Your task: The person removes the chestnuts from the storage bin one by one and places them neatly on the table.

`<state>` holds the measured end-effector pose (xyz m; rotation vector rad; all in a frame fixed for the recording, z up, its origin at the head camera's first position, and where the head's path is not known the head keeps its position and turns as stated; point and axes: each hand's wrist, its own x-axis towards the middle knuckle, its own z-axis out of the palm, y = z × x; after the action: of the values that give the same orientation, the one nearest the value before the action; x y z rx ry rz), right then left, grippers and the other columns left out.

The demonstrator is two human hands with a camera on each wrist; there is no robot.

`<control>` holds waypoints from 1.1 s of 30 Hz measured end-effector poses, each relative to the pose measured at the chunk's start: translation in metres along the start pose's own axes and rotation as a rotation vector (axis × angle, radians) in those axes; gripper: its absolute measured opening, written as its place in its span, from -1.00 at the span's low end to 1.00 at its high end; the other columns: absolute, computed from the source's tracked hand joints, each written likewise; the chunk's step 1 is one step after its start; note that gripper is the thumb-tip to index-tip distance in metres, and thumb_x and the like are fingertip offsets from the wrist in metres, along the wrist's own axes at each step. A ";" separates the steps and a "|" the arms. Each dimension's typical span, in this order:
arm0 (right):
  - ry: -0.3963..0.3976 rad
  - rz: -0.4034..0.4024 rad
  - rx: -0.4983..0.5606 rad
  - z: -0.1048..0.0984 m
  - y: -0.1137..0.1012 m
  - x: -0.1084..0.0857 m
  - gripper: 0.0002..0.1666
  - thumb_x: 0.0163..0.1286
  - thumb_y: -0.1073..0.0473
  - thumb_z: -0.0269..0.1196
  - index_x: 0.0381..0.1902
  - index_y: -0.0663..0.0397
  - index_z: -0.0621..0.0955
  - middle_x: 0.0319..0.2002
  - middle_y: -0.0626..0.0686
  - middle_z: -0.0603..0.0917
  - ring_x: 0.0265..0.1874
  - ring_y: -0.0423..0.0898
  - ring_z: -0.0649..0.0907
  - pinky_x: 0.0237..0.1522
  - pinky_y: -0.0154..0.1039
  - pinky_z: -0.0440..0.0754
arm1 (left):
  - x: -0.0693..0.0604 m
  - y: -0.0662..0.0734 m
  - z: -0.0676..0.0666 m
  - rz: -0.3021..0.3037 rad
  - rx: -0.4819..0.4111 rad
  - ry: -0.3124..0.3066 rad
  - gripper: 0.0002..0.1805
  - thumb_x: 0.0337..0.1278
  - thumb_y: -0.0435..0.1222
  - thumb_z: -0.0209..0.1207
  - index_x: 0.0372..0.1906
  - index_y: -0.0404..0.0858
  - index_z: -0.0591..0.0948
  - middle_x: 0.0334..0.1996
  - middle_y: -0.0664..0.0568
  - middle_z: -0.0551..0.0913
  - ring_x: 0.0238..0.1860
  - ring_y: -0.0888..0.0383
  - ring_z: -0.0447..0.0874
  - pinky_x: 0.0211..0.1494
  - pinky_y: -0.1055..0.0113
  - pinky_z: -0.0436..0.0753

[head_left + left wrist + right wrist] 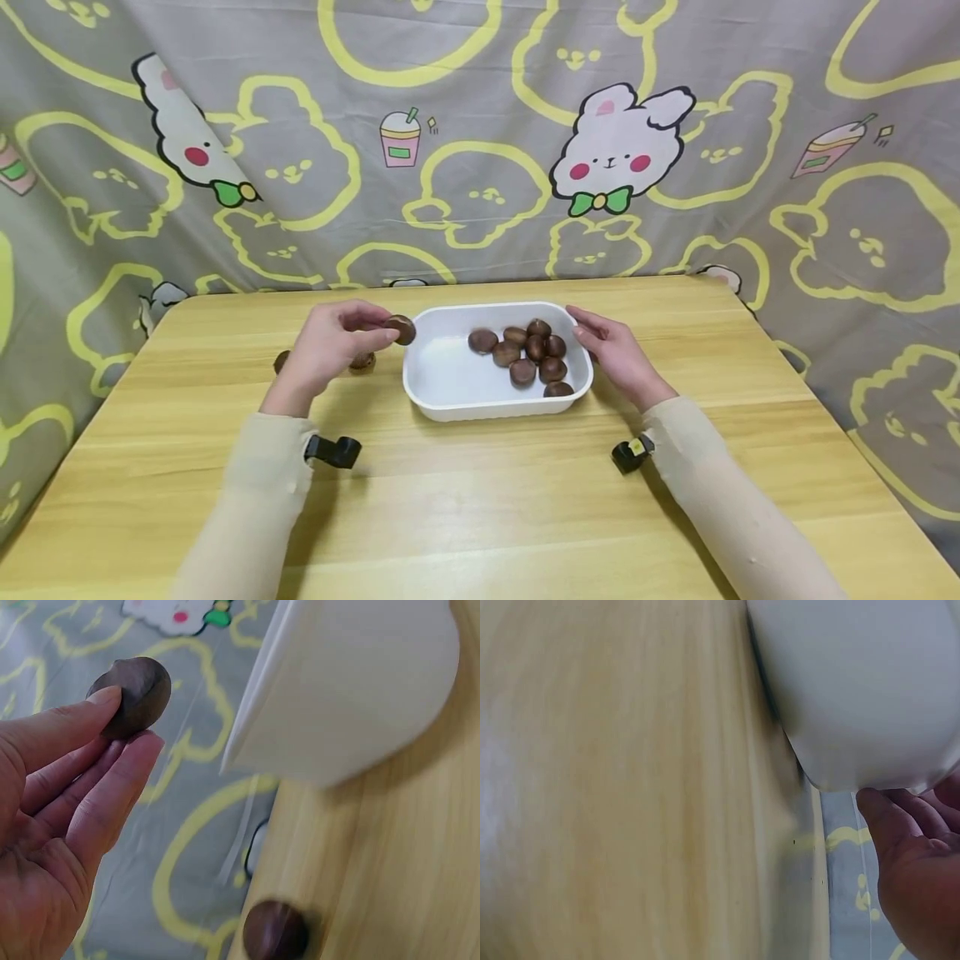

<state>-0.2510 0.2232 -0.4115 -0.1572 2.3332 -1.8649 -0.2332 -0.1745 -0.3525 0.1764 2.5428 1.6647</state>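
My left hand (pixel 326 346) pinches a brown chestnut (pixel 401 329) between thumb and fingertips, just outside the left end of a white tray (pixel 491 410). In the left wrist view the chestnut (pixel 142 697) appears in the fingertips, apart from the tray wall (pixel 330 705). Several chestnuts (pixel 522 372) lie in the tray's right half. At its right end, my right hand (pixel 622 354) holds the tray by the rim, thumb and fingers against it. The right wrist view has this hand (pixel 922 855) at the tray's outer wall (pixel 870 697); some fingers are partly hidden.
Two more chestnuts sit on the wooden table (pixel 480 517) left of the tray: one (pixel 362 363) beside the left hand, another (pixel 281 361) partly hidden behind the left wrist. A patterned grey curtain (pixel 480 192) hangs along the table's back and sides.
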 end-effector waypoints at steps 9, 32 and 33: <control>0.001 -0.001 -0.010 -0.002 -0.001 -0.001 -0.45 0.59 0.18 0.02 0.47 0.12 0.29 0.41 0.18 0.32 0.36 0.02 0.34 0.24 -0.18 0.40 | -0.026 -0.020 -0.055 -0.033 0.101 0.151 -0.44 0.07 0.01 0.41 0.07 -0.27 0.63 -0.09 0.05 0.67 -0.15 0.14 0.58 -0.19 0.34 0.54; -0.015 0.000 -0.006 -0.004 -0.001 0.000 -0.45 0.59 0.20 0.02 0.47 0.13 0.29 0.41 0.18 0.32 0.36 0.01 0.33 0.23 -0.22 0.40 | -0.065 -0.102 -0.150 -0.324 0.232 0.140 -0.34 0.03 0.08 0.39 0.06 -0.37 0.64 -0.21 0.38 0.61 -0.14 0.38 0.50 -0.02 0.40 0.43; -0.016 0.000 -0.010 -0.003 -0.001 0.000 -0.45 0.58 0.20 0.02 0.47 0.13 0.29 0.41 0.18 0.32 0.36 0.01 0.33 0.23 -0.20 0.40 | -0.065 -0.105 -0.151 -0.334 0.242 0.129 -0.33 0.04 0.09 0.39 0.05 -0.39 0.64 -0.20 0.35 0.60 -0.14 0.37 0.48 -0.03 0.39 0.43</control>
<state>-0.2514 0.2262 -0.4093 -0.1724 2.3317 -1.8453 -0.1949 -0.3624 -0.3873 -0.3319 2.6748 1.2843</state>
